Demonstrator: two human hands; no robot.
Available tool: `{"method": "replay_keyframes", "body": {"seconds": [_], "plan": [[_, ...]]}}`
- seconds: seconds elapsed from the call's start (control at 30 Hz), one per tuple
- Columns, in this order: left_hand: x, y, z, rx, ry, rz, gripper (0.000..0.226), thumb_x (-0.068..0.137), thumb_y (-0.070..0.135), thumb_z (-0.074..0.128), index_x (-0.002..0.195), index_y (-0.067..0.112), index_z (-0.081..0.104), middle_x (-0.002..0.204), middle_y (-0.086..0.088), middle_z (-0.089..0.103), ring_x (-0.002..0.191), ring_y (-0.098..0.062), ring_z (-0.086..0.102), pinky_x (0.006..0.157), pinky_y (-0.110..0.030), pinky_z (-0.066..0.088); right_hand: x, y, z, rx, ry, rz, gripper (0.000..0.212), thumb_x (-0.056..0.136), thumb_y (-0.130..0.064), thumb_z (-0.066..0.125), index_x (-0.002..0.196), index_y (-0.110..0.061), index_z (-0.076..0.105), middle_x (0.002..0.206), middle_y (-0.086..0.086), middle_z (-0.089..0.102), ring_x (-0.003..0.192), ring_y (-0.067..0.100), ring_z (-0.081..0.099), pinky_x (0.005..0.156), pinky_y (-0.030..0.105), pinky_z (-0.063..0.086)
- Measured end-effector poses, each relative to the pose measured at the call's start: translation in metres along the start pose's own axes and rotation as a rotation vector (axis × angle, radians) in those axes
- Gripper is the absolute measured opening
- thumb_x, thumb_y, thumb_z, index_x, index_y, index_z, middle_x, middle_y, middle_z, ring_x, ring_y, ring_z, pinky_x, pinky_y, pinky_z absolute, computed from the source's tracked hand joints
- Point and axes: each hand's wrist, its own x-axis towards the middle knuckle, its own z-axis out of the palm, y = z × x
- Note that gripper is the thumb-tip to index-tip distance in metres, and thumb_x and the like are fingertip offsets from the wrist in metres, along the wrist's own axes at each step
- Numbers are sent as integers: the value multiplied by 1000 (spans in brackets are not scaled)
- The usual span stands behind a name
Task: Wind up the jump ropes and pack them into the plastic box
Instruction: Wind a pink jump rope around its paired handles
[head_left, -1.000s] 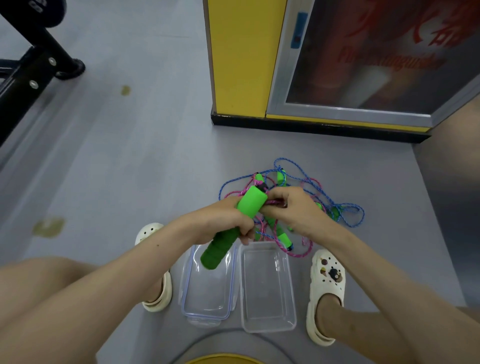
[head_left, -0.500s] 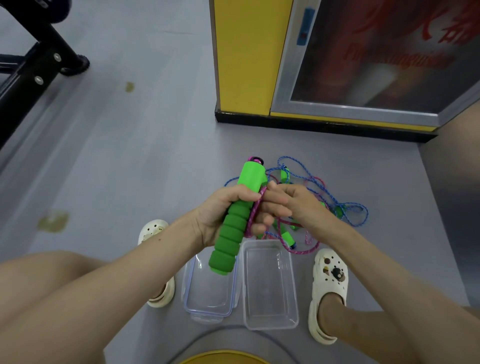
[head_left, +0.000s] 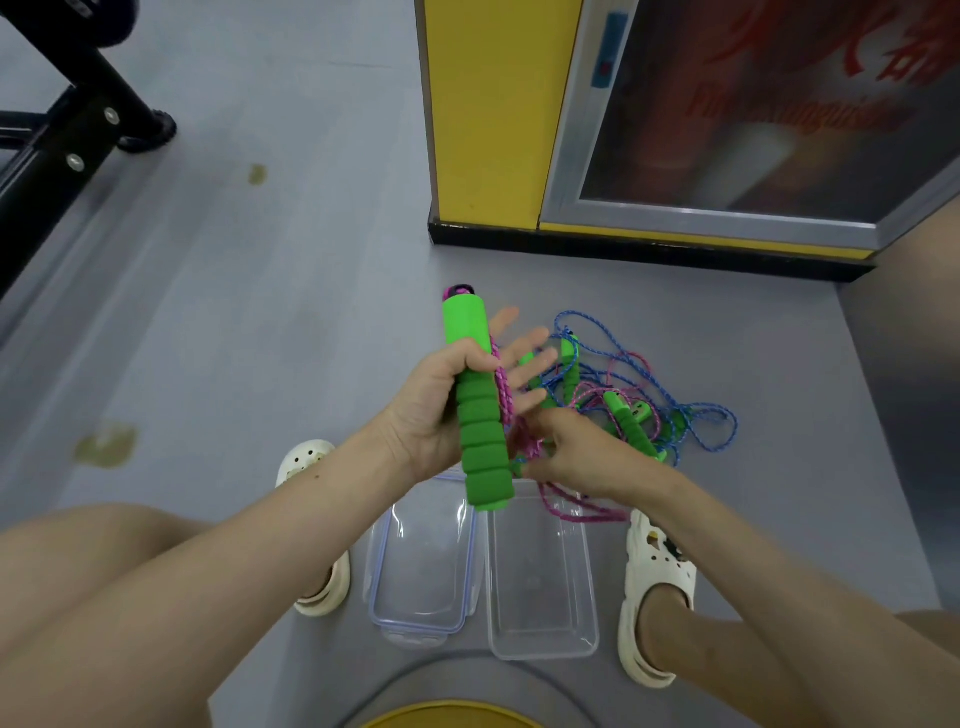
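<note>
The grey floor (head_left: 260, 338) carries everything, with a yellow cabinet (head_left: 483, 114) at its far edge and a black metal frame (head_left: 62, 135) in the far left corner. Near the person's feet the clear plastic box (head_left: 540, 582) stands open and holds nothing. Its lid (head_left: 421, 571) lies just beside it on the left.

Beyond the box, to the right, is the tangle of jump ropes (head_left: 631, 426), where blue and pink cords cross over several green handles. 1 green foam handle (head_left: 480, 415) is held nearly upright above the box's far edge.

The left grip (head_left: 426, 415) holds that handle with the thumb curled across it and the fingers spread straight behind it. The pink rope (head_left: 503, 389) runs down the handle's right side. The right grip (head_left: 576, 454) pinches that cord near the handle's lower end.

Winding looks barely started, so 2 risks stand out. With only thumb and palm holding the handle, a tug on the cord could twist it loose or let the turns slide off. The pink cord also trails back into the tangle, so pulling could drag the blue rope along or tighten a knot.
</note>
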Motion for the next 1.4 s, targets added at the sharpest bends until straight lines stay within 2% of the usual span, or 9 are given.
{"method": "replay_keyframes", "body": {"seconds": [0.1,0.23,0.47,0.6,0.7,0.83,0.97,1.13,1.4], "plan": [[3,1,-1,145,179,84,54,76,1,45,125,23,53,126,-2,62,117,-20,58,98,-33,44,1,-9,9,113,-25,14,47,85,4,59,126,-13,45,98,7,72,94,25,67,92,38,50],[6,9,-4,378,409,177,26,63,11,57,83,27,50,77,11,47,71,-7,44,63,-22,37,-5,-6,4,108,-80,8,27,92,-8,56,114,-24,55,86,6,74,91,18,67,97,41,47],[-1,7,-8,1066,301,64,39,59,20,55,98,16,56,99,-1,53,89,-16,51,74,-30,43,-8,-14,0,34,-35,-15,13,94,-25,56,89,-23,68,71,2,68,62,13,61,77,36,52],[0,10,-12,1019,331,60,23,73,8,59,88,25,54,110,-7,65,94,-20,56,83,-34,46,-1,-13,-10,-31,107,17,21,95,-23,54,109,-18,69,80,9,71,71,21,68,77,34,53],[3,13,-14,1013,341,13,25,75,6,59,90,25,52,117,-10,64,96,-20,57,85,-34,46,0,-11,-14,-62,135,8,17,92,-21,59,99,-17,73,79,12,71,69,22,65,75,35,52],[4,9,-17,909,326,-132,17,83,2,58,97,12,55,94,-3,72,91,-19,61,75,-27,48,-2,-9,-21,-79,271,-38,14,87,-15,66,97,-14,75,82,3,73,63,-5,58,62,6,42],[1,13,-18,714,277,-251,29,83,-3,50,111,7,53,97,-17,70,78,-19,68,73,-26,50,-5,-12,-24,-32,361,-97,18,85,-13,67,102,-14,74,88,-2,72,81,4,62,77,10,44],[-6,8,-16,612,60,-421,32,85,0,39,110,7,57,93,-17,72,79,-28,71,81,-36,54,-3,-17,-21,26,373,-192,20,83,-10,69,102,-13,74,80,-16,64,75,-13,57,72,3,40],[-7,4,-11,592,57,-422,6,77,8,52,71,7,54,54,-8,53,33,-12,37,40,-19,31,1,-12,-18,49,467,-218,18,80,-7,71,97,-11,75,78,-20,63,75,-13,57,72,2,39]]}}
